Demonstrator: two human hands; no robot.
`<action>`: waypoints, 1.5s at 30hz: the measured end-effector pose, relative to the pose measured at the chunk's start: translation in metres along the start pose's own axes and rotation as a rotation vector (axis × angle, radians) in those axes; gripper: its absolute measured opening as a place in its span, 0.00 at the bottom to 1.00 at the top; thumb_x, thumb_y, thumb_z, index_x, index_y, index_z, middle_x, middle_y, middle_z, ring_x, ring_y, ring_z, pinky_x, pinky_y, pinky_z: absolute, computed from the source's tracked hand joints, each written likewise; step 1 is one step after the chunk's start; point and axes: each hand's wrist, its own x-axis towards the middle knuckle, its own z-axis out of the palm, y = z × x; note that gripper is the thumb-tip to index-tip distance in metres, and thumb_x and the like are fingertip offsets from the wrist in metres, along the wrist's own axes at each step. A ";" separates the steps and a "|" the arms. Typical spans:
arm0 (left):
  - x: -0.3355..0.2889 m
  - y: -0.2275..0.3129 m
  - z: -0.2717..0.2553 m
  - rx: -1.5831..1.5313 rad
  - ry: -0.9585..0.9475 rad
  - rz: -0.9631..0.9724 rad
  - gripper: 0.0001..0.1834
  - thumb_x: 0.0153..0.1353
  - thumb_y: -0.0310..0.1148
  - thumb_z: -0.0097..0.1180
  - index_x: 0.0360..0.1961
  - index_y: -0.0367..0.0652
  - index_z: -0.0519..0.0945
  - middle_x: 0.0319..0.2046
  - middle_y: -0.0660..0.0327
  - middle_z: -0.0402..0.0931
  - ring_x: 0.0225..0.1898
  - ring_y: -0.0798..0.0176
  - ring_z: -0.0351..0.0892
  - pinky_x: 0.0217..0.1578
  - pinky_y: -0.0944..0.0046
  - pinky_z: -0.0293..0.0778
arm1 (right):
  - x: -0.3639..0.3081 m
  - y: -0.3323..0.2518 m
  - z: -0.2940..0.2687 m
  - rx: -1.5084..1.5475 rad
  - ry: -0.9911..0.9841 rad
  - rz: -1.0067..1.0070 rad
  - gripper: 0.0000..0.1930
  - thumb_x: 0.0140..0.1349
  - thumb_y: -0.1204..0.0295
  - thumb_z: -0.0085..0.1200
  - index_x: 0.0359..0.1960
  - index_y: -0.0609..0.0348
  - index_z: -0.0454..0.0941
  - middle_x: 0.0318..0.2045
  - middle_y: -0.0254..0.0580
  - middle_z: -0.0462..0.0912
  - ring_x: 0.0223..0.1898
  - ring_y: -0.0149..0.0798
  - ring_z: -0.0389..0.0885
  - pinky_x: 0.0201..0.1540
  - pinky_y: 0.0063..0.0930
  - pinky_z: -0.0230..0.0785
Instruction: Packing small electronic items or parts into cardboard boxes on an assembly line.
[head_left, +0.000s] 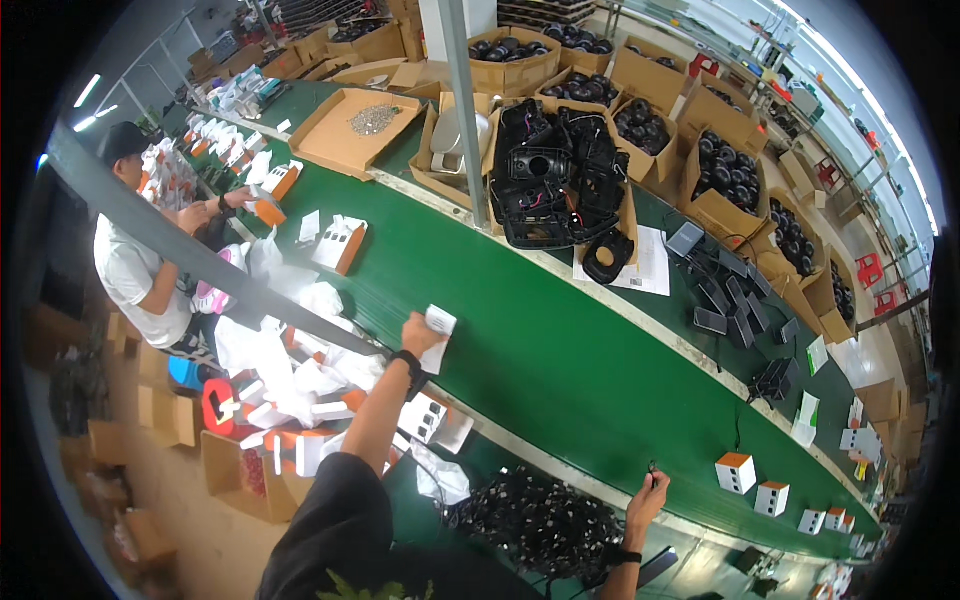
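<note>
My left hand point(420, 336) reaches out over the green conveyor belt point(520, 370), its fingers closed on a white folded leaflet point(440, 322). A white and orange box point(424, 416) stands open beside my left forearm. Further right, my right hand point(648, 494) is held over the belt's near edge, fingers pinched on a small black piece point(652, 466) whose kind I cannot make out. Between my arms lies a heap of tangled black cables point(540, 522), with a crumpled white bag point(440, 474) next to it.
Another person point(135, 240) works at the left with a box in hand. A grey metal post point(463, 110) rises beyond the belt, near a carton of black plastic housings point(550, 170). White and orange boxes point(736, 473) stand on the belt at right. Black flat devices point(735, 300) lie on the far ledge.
</note>
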 end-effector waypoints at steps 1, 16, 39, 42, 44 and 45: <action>-0.020 0.027 0.023 0.074 0.018 0.034 0.50 0.35 0.46 0.92 0.56 0.30 0.78 0.50 0.43 0.89 0.54 0.41 0.91 0.55 0.49 0.87 | -0.010 -0.005 -0.012 0.031 0.020 0.027 0.09 0.81 0.72 0.52 0.52 0.67 0.75 0.51 0.60 0.85 0.54 0.61 0.83 0.63 0.49 0.73; -0.164 0.081 0.063 0.011 -0.306 0.221 0.29 0.51 0.49 0.82 0.43 0.34 0.91 0.44 0.44 0.92 0.49 0.47 0.93 0.52 0.53 0.87 | -0.140 -0.070 -0.139 0.105 0.188 -0.019 0.12 0.83 0.68 0.53 0.50 0.68 0.76 0.42 0.50 0.86 0.44 0.41 0.84 0.55 0.37 0.76; -0.202 0.008 0.029 0.018 0.056 0.424 0.28 0.57 0.54 0.79 0.37 0.33 0.91 0.40 0.39 0.88 0.50 0.35 0.86 0.49 0.39 0.80 | -0.293 -0.087 -0.161 0.152 0.065 0.116 0.10 0.77 0.70 0.62 0.47 0.67 0.81 0.40 0.47 0.86 0.38 0.38 0.83 0.44 0.34 0.78; -0.129 0.020 0.035 0.373 0.168 0.200 0.32 0.55 0.55 0.81 0.51 0.39 0.89 0.65 0.43 0.76 0.65 0.36 0.76 0.58 0.39 0.82 | -0.296 -0.102 -0.164 0.115 0.058 0.136 0.09 0.76 0.72 0.62 0.45 0.68 0.81 0.38 0.49 0.85 0.37 0.41 0.83 0.45 0.35 0.77; -0.136 0.051 0.077 0.270 0.059 0.035 0.24 0.60 0.45 0.77 0.54 0.44 0.88 0.66 0.46 0.73 0.66 0.36 0.75 0.58 0.39 0.83 | -0.308 -0.107 -0.180 0.008 0.096 0.234 0.08 0.75 0.73 0.62 0.44 0.68 0.81 0.37 0.50 0.85 0.37 0.43 0.83 0.46 0.38 0.77; -0.139 0.065 0.095 0.300 0.032 -0.056 0.18 0.64 0.38 0.72 0.54 0.45 0.88 0.64 0.47 0.74 0.64 0.39 0.78 0.56 0.41 0.84 | -0.314 -0.108 -0.183 -0.039 0.138 0.190 0.08 0.75 0.72 0.62 0.44 0.68 0.81 0.35 0.47 0.85 0.34 0.40 0.82 0.42 0.36 0.76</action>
